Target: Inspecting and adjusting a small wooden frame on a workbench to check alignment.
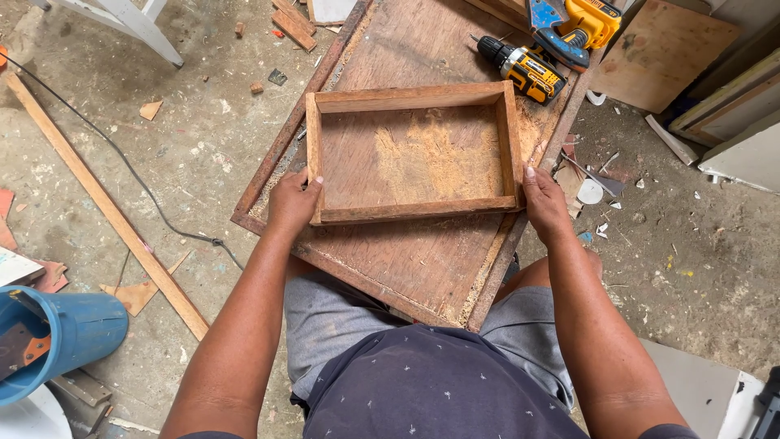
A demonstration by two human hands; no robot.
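1. You've got the wooden frame [414, 152] lying flat on the plywood panel [406, 260], right in front of your knees. Its long sides run left to right across you, and its short ends face your hands.

2. Your left hand [292, 203] is clamped on the near-left corner: the thumb lies over the top edge, and the other fingers wrap the outside where you can't see them.

3. Your right hand [543, 203] presses the near-right corner from outside, fingers close together, with one fingertip up against the short end. Whether it truly grips or only pushes, I cannot tell.

4. So the frame sits squarely between your two hands, both in contact, neither nearer than the other. The far long side is well beyond your fingers.

5. A patch of sawdust [439, 158] lies on the panel inside the frame.

6. Past the far-right corner, the yellow cordless drill [520, 69] lies on the panel close to the frame, on your right hand's side.
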